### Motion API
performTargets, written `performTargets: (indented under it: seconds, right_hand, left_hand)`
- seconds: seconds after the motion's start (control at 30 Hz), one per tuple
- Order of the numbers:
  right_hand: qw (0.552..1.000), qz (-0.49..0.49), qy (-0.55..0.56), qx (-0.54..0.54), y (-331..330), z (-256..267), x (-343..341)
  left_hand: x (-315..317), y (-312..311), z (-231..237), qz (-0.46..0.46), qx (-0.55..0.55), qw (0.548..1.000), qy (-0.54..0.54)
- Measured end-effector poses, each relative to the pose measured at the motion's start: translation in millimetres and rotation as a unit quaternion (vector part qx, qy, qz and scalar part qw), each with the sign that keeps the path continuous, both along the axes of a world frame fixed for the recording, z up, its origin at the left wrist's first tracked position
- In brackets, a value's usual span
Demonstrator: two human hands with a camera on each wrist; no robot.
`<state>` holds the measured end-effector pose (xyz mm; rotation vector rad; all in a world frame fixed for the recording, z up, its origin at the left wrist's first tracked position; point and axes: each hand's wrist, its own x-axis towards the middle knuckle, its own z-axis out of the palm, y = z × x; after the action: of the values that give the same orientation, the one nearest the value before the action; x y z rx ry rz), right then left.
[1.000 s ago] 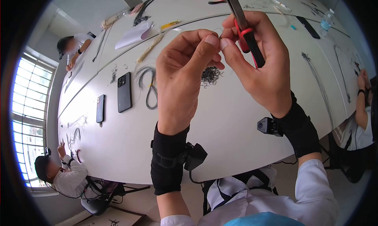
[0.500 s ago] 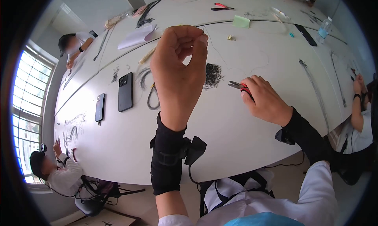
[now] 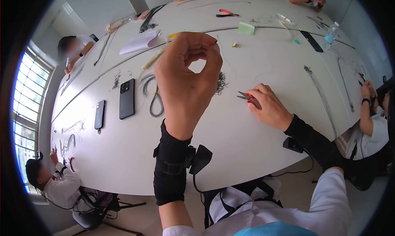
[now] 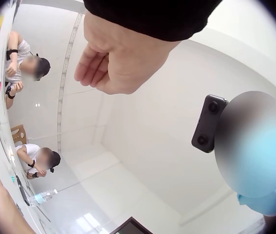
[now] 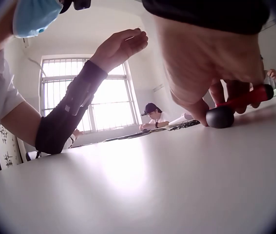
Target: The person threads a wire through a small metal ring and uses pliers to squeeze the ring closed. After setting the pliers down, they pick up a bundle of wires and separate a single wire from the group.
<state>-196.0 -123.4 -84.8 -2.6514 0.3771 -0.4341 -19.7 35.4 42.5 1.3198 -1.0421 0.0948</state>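
My left hand (image 3: 179, 86) is raised over the table, thumb and forefinger pinching the end of a thin dark wire (image 3: 222, 51). The wire trails down to the right, faint against the white tabletop. Lower and to the right, my right hand (image 3: 271, 107) grips red-and-black pliers (image 3: 243, 96), their nose pointing left. In the right wrist view the handles (image 5: 245, 100) lie low, close over the table, with fingers around them. Partly behind the left hand is a pile of small black curled pieces (image 3: 221, 84).
Left of my hands lie two phones (image 3: 127, 99) and a tied grey wire bundle (image 3: 156, 103). Farther back are a green note (image 3: 246, 28), a small gold-coloured object (image 3: 235, 45) and other pliers (image 3: 227, 15). A water bottle (image 3: 330, 36) stands at right. Other people sit around the table.
My hands were together at the wire, the pliers upright in the right palm. The right hand has since moved away, down and right with the pliers; the left stays raised, holding the wire.
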Motion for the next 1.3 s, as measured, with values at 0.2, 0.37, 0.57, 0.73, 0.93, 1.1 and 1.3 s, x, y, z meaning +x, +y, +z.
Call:
performTargets:
  seconds: [0.2,0.37,0.57,0.73,0.93,1.1,1.3]
  right_hand:
    - [0.993,-0.021,-0.117,0.014,6.6,51.3,9.6]
    - [0.955,0.086,-0.264,0.109,11.7,120.5,26.0]
    - [0.943,0.062,-0.139,0.296,16.0,129.1,20.2]
    - [0.927,0.047,-0.132,0.347,18.3,128.3,16.0]
    - [0.908,0.049,-0.129,0.397,17.2,128.6,9.3]
    - [0.917,0.035,-0.096,0.387,11.7,135.2,-6.3]
    - [0.93,-0.051,0.003,0.364,-24.9,159.3,-72.2]
  left_hand:
    - [-3.7,1.4,0.6,-0.051,0.057,0.997,-0.015]
    - [-8.0,-3.2,-5.0,-0.094,0.107,0.985,-0.096]
    - [-6.8,-1.9,-4.8,-0.098,0.122,0.978,-0.137]
    - [-6.3,-3.8,-5.5,-0.109,0.109,0.978,-0.143]
    - [-3.3,-2.6,-5.3,-0.12,0.117,0.976,-0.14]
    - [-1.8,-2.7,-6.0,-0.113,0.107,0.977,-0.147]
    - [5.2,-8.9,-10.8,-0.114,0.036,0.98,-0.157]
